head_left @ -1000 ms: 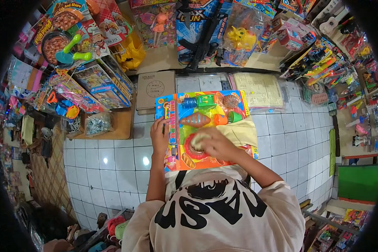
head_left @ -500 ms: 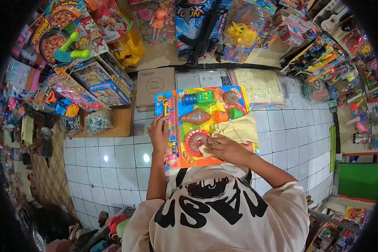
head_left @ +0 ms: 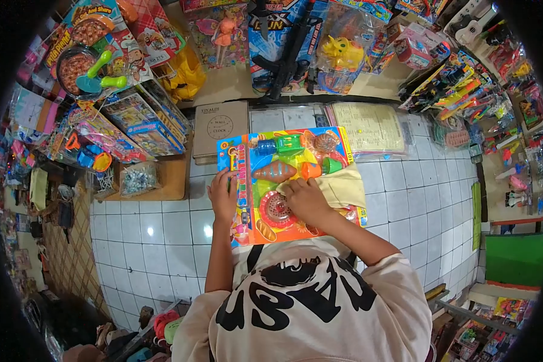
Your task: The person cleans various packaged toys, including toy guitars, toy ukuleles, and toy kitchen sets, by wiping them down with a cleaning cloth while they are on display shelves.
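A colourful toy food blister pack (head_left: 283,157) rests on my lap over the white tiled floor. My left hand (head_left: 222,194) grips its left edge, thumb on the front. My right hand (head_left: 308,202) presses a pale yellow cloth (head_left: 344,187) against the plastic cover near the red round plate toy (head_left: 276,209). The cloth drapes over the pack's right side. Behind the plastic sit a brown fish-shaped toy (head_left: 274,172), an orange cup and blue and green pieces.
A brown cardboard box (head_left: 221,128) lies just beyond the pack, a paper sheet in plastic (head_left: 368,128) to its right. Boxed toys (head_left: 133,120) stack on a low wooden stand at left. Packaged toys line the back wall and right shelves.
My right hand slid with the cloth from the red plate down toward me, then back up to the pack's middle. The pack shifted slightly left; my left hand kept its grip.
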A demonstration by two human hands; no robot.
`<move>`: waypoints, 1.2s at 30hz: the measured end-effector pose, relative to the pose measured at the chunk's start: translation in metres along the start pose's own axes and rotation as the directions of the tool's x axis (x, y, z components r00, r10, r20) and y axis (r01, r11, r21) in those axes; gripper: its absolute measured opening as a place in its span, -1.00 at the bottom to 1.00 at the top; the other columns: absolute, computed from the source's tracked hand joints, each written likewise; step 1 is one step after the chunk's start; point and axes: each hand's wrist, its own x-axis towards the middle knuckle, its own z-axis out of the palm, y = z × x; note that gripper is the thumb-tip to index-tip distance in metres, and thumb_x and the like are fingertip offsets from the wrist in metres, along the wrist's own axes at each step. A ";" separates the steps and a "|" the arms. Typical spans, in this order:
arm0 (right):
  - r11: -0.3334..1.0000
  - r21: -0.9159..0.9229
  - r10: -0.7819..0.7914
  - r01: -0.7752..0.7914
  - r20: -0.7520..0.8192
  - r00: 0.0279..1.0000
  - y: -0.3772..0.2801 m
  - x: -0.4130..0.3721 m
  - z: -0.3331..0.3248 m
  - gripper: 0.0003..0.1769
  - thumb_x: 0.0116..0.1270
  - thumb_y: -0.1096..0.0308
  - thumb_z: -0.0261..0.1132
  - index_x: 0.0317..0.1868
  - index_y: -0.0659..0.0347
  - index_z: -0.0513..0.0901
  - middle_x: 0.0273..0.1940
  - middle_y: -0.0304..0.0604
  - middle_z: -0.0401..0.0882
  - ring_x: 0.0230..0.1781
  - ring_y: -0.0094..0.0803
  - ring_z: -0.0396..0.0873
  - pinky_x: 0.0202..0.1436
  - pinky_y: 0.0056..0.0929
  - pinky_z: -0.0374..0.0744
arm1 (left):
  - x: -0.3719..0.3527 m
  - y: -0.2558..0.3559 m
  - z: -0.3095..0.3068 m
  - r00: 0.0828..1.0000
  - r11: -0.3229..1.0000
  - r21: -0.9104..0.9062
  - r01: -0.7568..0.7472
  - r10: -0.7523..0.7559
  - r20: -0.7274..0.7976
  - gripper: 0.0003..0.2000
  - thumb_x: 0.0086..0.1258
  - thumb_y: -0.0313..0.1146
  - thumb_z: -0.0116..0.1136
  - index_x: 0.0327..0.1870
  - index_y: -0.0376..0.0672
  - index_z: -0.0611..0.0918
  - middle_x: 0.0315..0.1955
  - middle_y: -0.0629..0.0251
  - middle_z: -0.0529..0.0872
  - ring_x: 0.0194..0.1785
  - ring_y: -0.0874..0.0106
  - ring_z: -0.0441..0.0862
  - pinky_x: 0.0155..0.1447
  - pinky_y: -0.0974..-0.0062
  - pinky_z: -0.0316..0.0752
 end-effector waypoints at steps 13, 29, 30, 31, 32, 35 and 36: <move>0.967 0.140 -0.249 0.212 0.353 0.902 -0.003 -0.059 -0.048 -0.68 0.16 0.37 0.16 -0.05 0.23 0.59 0.17 -0.03 0.34 0.33 -0.18 0.17 0.35 0.13 0.12 | 0.001 0.005 0.001 0.999 0.999 0.010 0.031 -0.031 0.011 -0.85 0.42 -0.23 -0.02 -0.10 0.11 0.58 0.12 0.43 0.47 0.26 0.27 0.35 0.33 -0.28 -0.12; 0.502 0.858 0.711 0.110 -0.482 0.513 0.085 -0.160 -0.148 -0.68 0.47 0.42 -0.09 0.15 0.33 0.38 0.06 -0.10 0.45 0.07 -0.38 0.43 0.23 -0.36 0.35 | 0.002 -0.006 0.003 0.999 0.998 -0.055 -0.027 0.029 0.022 -0.83 0.43 -0.25 -0.05 -0.06 0.07 0.58 0.12 0.33 0.48 0.24 0.23 0.36 0.34 -0.11 -0.03; 0.570 0.803 0.670 0.174 -0.577 0.467 0.083 -0.165 -0.152 -0.64 0.48 0.38 -0.10 0.21 0.35 0.32 0.13 0.00 0.41 0.15 -0.24 0.41 0.28 -0.22 0.33 | 0.002 -0.006 0.003 0.999 0.998 -0.048 -0.031 0.032 0.020 -0.83 0.43 -0.25 -0.05 -0.07 0.06 0.58 0.11 0.31 0.48 0.23 0.23 0.36 0.34 -0.07 0.01; 0.544 0.789 0.649 0.285 -0.611 0.453 0.078 -0.167 -0.156 -0.62 0.48 0.35 -0.08 0.22 0.35 0.31 0.15 0.02 0.40 0.17 -0.21 0.40 0.28 -0.19 0.33 | 0.003 -0.006 0.004 0.999 0.999 -0.041 -0.033 0.034 0.018 -0.82 0.43 -0.26 -0.05 -0.07 0.05 0.58 0.11 0.30 0.49 0.22 0.23 0.37 0.33 -0.03 0.04; 0.510 0.765 0.631 0.393 -0.643 0.434 0.072 -0.168 -0.160 -0.60 0.48 0.32 -0.07 0.22 0.36 0.30 0.18 0.04 0.38 0.19 -0.19 0.38 0.28 -0.16 0.33 | 0.003 -0.005 0.004 0.999 0.998 -0.038 -0.047 0.048 0.011 -0.82 0.42 -0.26 -0.05 -0.08 0.03 0.58 0.10 0.28 0.49 0.22 0.22 0.38 0.31 0.02 0.08; 0.693 0.719 0.533 0.058 -0.565 0.630 0.058 -0.144 -0.161 -0.64 0.45 0.25 -0.02 0.05 0.33 0.49 0.07 0.07 0.49 0.09 -0.15 0.47 0.18 -0.25 0.41 | 0.006 -0.005 0.003 0.996 0.996 -0.021 -0.087 0.087 -0.005 -0.81 0.42 -0.27 -0.05 -0.09 -0.03 0.59 0.08 0.23 0.52 0.19 0.21 0.41 0.25 0.16 0.18; 0.690 0.723 0.523 -0.025 -0.474 0.709 0.050 -0.128 -0.160 -0.63 0.44 0.22 -0.03 0.06 0.30 0.51 0.07 0.07 0.49 0.12 -0.13 0.44 0.19 -0.24 0.39 | 0.006 -0.004 0.003 0.995 0.995 -0.014 -0.096 0.096 -0.009 -0.81 0.41 -0.27 -0.05 -0.10 -0.05 0.59 0.07 0.21 0.53 0.18 0.21 0.42 0.23 0.20 0.20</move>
